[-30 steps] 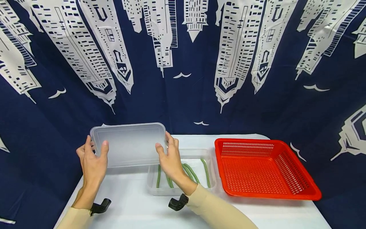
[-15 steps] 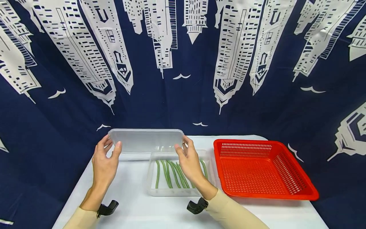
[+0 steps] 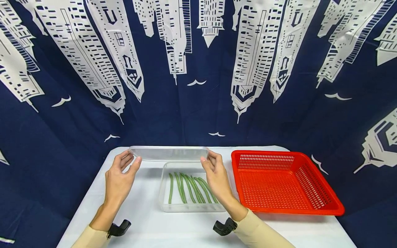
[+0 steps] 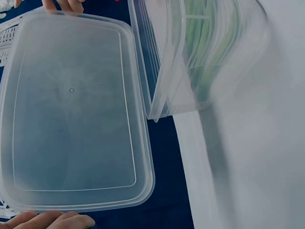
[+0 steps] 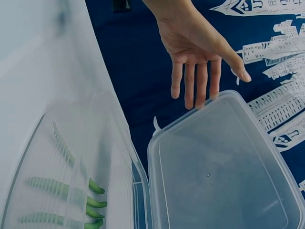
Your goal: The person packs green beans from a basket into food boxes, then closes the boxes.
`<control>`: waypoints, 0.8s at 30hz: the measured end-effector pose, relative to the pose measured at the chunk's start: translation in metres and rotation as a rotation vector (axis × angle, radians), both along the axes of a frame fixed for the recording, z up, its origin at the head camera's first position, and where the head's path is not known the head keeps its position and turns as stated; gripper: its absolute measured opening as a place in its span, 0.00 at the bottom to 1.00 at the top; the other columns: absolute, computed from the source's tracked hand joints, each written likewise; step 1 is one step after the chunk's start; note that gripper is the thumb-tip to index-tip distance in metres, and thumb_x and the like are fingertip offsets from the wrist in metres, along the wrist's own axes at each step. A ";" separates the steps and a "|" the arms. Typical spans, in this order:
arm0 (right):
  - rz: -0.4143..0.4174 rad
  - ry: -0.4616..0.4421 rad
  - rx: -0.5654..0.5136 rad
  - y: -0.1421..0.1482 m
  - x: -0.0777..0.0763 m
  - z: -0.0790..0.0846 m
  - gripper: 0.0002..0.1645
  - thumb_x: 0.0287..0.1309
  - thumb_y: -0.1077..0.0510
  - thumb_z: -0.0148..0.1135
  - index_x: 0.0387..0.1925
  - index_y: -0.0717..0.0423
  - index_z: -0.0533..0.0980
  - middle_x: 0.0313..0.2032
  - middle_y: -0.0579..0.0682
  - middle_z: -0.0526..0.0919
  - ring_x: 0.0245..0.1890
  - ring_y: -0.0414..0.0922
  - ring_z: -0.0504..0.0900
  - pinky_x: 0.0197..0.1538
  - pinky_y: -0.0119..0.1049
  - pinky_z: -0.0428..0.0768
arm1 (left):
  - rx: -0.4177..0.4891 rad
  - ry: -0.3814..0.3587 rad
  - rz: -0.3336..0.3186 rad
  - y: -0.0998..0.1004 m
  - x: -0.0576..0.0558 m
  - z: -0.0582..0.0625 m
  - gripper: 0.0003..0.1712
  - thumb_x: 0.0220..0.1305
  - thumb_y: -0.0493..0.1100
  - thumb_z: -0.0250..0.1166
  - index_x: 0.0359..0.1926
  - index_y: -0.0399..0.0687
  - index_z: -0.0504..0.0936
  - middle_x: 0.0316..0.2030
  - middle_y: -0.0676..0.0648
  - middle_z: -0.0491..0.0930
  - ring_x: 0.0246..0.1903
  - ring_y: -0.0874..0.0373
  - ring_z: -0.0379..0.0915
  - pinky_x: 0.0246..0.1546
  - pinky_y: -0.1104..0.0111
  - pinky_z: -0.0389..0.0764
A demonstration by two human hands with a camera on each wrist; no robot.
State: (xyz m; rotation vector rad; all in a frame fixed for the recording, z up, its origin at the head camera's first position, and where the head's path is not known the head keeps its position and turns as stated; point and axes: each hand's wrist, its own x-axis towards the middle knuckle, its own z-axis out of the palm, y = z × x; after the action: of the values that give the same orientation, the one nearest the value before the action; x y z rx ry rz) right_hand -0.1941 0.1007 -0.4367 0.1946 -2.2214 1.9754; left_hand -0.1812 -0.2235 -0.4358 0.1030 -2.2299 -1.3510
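A clear plastic lid (image 3: 169, 154) is held above the table's back edge, seen almost edge-on in the head view. My left hand (image 3: 119, 182) holds its left end, its fingertips at the rim (image 5: 202, 106) in the right wrist view. My right hand (image 3: 218, 177) grips the other end, with thumb and fingers at the corner. In the left wrist view the lid's broad face (image 4: 71, 119) shows between both hands' fingers. In front of it stands a clear rectangular container (image 3: 198, 207) with several green beans (image 3: 189, 189) lying side by side. My right hand hides its right part.
To the right stands a red perforated plastic basket (image 3: 279, 186). Container and basket rest on a white-covered table (image 3: 145, 220). Behind hangs a navy cloth (image 3: 173, 117) printed with white buildings. A black wrist camera (image 3: 119, 228) sits on each wrist.
Both hands have carried the lid to the right and lower. It has tilted from showing its broad face to nearly edge-on. More of the beans now show.
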 end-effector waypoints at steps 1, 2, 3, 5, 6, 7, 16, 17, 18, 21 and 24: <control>-0.008 -0.003 0.001 0.001 0.001 0.000 0.37 0.91 0.48 0.62 0.84 0.67 0.64 0.87 0.72 0.68 0.87 0.66 0.72 0.89 0.63 0.68 | -0.004 -0.003 0.005 0.001 0.001 0.000 0.36 0.80 0.58 0.77 0.79 0.48 0.82 0.71 0.40 0.90 0.70 0.42 0.90 0.54 0.93 0.76; -0.017 -0.005 0.000 0.003 0.002 0.000 0.37 0.91 0.49 0.62 0.83 0.67 0.65 0.86 0.72 0.70 0.86 0.66 0.74 0.89 0.64 0.69 | -0.010 -0.006 0.011 0.001 0.001 0.000 0.35 0.80 0.58 0.77 0.78 0.49 0.83 0.70 0.40 0.91 0.68 0.42 0.91 0.53 0.94 0.75; -0.027 -0.007 0.001 0.004 0.003 0.000 0.36 0.91 0.49 0.62 0.83 0.67 0.65 0.85 0.72 0.71 0.86 0.66 0.75 0.89 0.64 0.69 | -0.012 -0.005 0.018 0.002 0.002 0.001 0.34 0.80 0.58 0.78 0.77 0.50 0.83 0.69 0.41 0.92 0.67 0.43 0.92 0.51 0.95 0.75; -0.047 -0.015 0.006 0.007 0.005 0.001 0.34 0.91 0.49 0.61 0.81 0.66 0.67 0.84 0.71 0.74 0.85 0.66 0.77 0.89 0.65 0.69 | -0.016 -0.002 0.032 0.004 0.003 0.001 0.32 0.80 0.59 0.77 0.75 0.50 0.84 0.66 0.42 0.93 0.61 0.60 0.95 0.50 0.95 0.74; -0.058 -0.020 0.009 0.009 0.006 0.002 0.33 0.91 0.49 0.61 0.80 0.65 0.67 0.84 0.70 0.75 0.84 0.65 0.78 0.89 0.65 0.69 | -0.013 0.001 0.036 0.005 0.003 0.001 0.32 0.79 0.58 0.78 0.74 0.49 0.85 0.65 0.42 0.94 0.59 0.68 0.94 0.49 0.94 0.74; -0.067 -0.024 0.008 0.011 0.007 0.003 0.32 0.91 0.49 0.61 0.80 0.65 0.68 0.83 0.69 0.76 0.84 0.65 0.78 0.89 0.66 0.69 | -0.011 0.004 0.039 0.006 0.003 0.001 0.31 0.79 0.58 0.78 0.73 0.49 0.85 0.64 0.43 0.95 0.56 0.76 0.92 0.49 0.94 0.75; -0.096 0.012 -0.026 0.029 0.010 -0.004 0.29 0.92 0.50 0.61 0.73 0.69 0.68 0.77 0.70 0.82 0.90 0.61 0.69 0.91 0.66 0.65 | -0.029 -0.021 0.035 0.017 0.003 -0.003 0.23 0.79 0.60 0.78 0.58 0.48 0.88 0.53 0.43 0.98 0.55 0.45 0.97 0.44 0.87 0.77; -0.101 0.014 -0.023 0.031 0.010 -0.005 0.28 0.92 0.50 0.61 0.73 0.69 0.69 0.76 0.71 0.83 0.91 0.61 0.68 0.91 0.66 0.65 | -0.025 -0.028 0.027 0.017 0.003 -0.005 0.23 0.78 0.60 0.79 0.56 0.47 0.88 0.53 0.42 0.98 0.55 0.43 0.97 0.44 0.87 0.77; -0.108 0.012 -0.018 0.033 0.010 -0.007 0.28 0.92 0.50 0.61 0.72 0.69 0.69 0.76 0.71 0.83 0.90 0.61 0.69 0.90 0.65 0.67 | -0.018 -0.035 0.017 0.018 0.002 -0.007 0.23 0.78 0.60 0.80 0.54 0.47 0.87 0.52 0.42 0.98 0.54 0.41 0.97 0.44 0.87 0.78; -0.130 0.001 0.004 0.038 0.012 -0.012 0.27 0.92 0.49 0.61 0.70 0.69 0.70 0.76 0.71 0.83 0.89 0.61 0.71 0.89 0.64 0.69 | 0.001 -0.069 -0.021 0.019 0.001 -0.014 0.24 0.75 0.59 0.82 0.51 0.45 0.86 0.54 0.40 0.97 0.53 0.43 0.97 0.44 0.89 0.80; -0.158 -0.015 0.052 0.042 0.014 -0.017 0.26 0.92 0.48 0.62 0.68 0.67 0.72 0.76 0.70 0.84 0.89 0.60 0.71 0.89 0.62 0.69 | 0.011 -0.110 -0.061 0.020 0.001 -0.019 0.25 0.73 0.58 0.84 0.48 0.44 0.85 0.56 0.39 0.96 0.53 0.44 0.97 0.43 0.89 0.82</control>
State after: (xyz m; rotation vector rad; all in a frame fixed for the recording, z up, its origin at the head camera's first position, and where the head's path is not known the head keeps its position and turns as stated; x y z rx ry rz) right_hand -0.1800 0.1431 -0.4541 0.0100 -2.2240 1.8441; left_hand -0.1799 -0.2038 -0.4552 0.1167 -2.3342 -1.4211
